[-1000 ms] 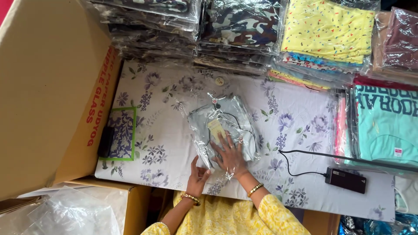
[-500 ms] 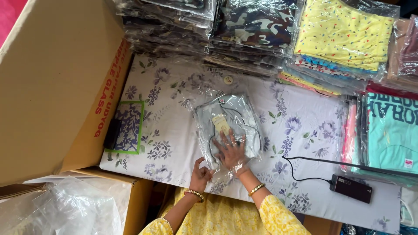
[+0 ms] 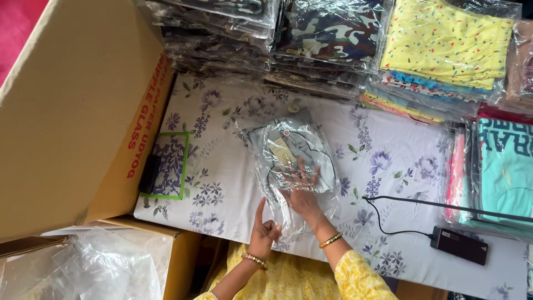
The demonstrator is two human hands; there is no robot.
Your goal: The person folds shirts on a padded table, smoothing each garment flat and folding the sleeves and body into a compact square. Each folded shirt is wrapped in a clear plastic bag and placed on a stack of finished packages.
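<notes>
— Changed since before?
— Hardly: right hand (image 3: 301, 191) still pressed flat, fingers spread, inside the clear bag (image 3: 294, 166) around the grey garment (image 3: 288, 145); left hand (image 3: 264, 230) still pinching the bag's mouth at the table's (image 3: 388, 166) near edge.
— Room?
— Bare cloth either side; stacks (image 3: 333, 39) along the far edge.
— Hidden?
— Right palm blurred by plastic.

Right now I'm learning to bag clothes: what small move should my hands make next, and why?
Probably draw the bag's open edge toward you with the left hand, which pinches it, while the right hand lies flat inside the clear bag on the folded grey garment. The plastic looks wrinkled and slack near you.
</notes>
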